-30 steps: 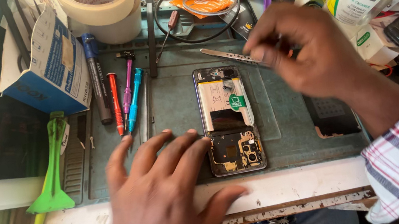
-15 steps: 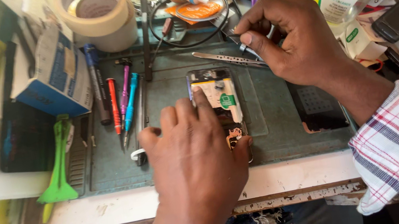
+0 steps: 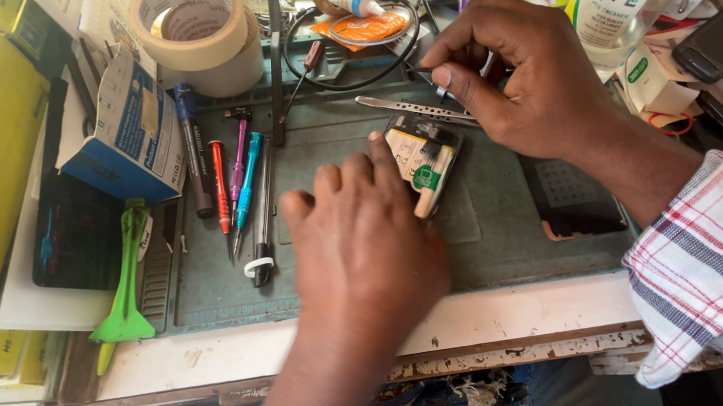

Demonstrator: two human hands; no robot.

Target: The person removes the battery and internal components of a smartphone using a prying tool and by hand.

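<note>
We pin the opened phone (image 3: 426, 162) flat on the grey mat (image 3: 505, 227) with our left hand (image 3: 359, 243), fingers together, while our right hand (image 3: 528, 79) (fingertips pinched, on what we cannot tell) hovers above, needing a steady, fine touch.

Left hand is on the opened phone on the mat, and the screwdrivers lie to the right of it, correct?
Not quite. In the head view the left hand does cover the opened phone, but the screwdrivers lie to its left, beside the blue box.
</note>
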